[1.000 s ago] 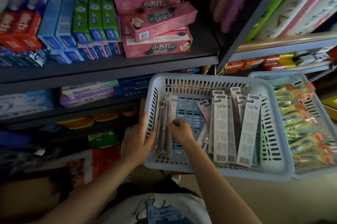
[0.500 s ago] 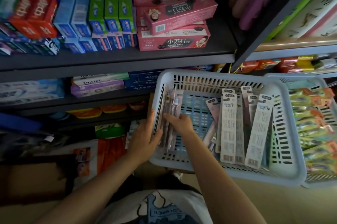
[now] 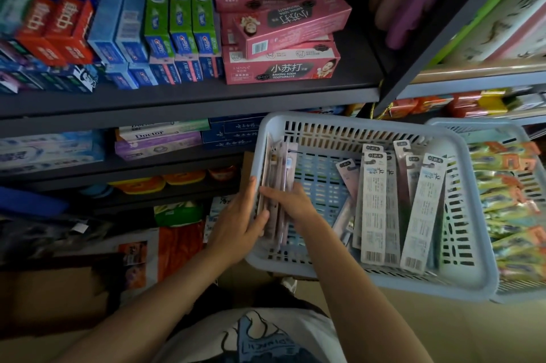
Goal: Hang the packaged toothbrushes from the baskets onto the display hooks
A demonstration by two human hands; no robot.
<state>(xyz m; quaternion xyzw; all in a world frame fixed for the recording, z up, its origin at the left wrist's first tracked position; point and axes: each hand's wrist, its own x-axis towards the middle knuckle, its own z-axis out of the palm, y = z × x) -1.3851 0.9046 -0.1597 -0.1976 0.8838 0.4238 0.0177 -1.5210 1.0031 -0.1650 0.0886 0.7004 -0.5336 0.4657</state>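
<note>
Fingers of both hands, left hand (image 3: 239,229), right hand (image 3: 291,204), holding pink toothbrush packs (image 3: 279,185), two baskets (image 3: 461,280).

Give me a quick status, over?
Both hands, left hand and right hand, gripping stack of pink packaged toothbrushes in pale blue slotted plastic basket. None hung. Nothing blocking.

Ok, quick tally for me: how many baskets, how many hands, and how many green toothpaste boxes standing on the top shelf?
Baskets: 2, the near basket and the far basket to its right
Hands: 2, the left hand and the right hand, both at the toothbrush packs by the near basket's left wall
Green toothpaste boxes: 3
Total: 7
</note>
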